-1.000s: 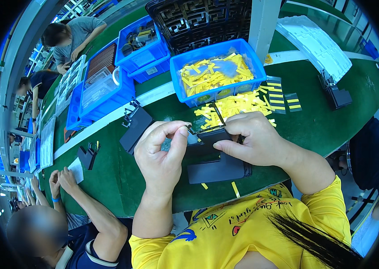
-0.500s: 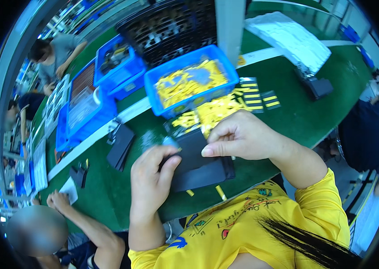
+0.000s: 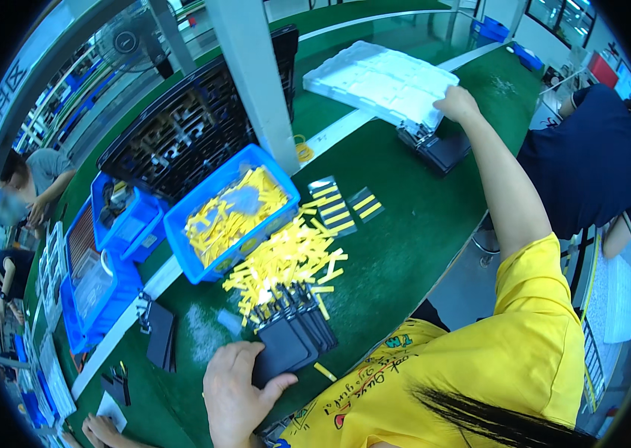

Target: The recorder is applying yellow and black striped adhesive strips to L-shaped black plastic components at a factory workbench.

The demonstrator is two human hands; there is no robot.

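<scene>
Evidently, the stacked panels (image 3: 284, 349) look flat, dark and rectangular.

Flat black rectangular pieces (image 3: 283, 349) fan out, overlapping, near the close edge of the green counter (image 3: 405, 231); farther off right, a white compartmented tray (image 3: 382, 78) sits at an angle.

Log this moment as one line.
left hand: at stacked dark panels | right hand: at white tray corner, grip unclear | nearby: yellow strips, blue bin
</scene>
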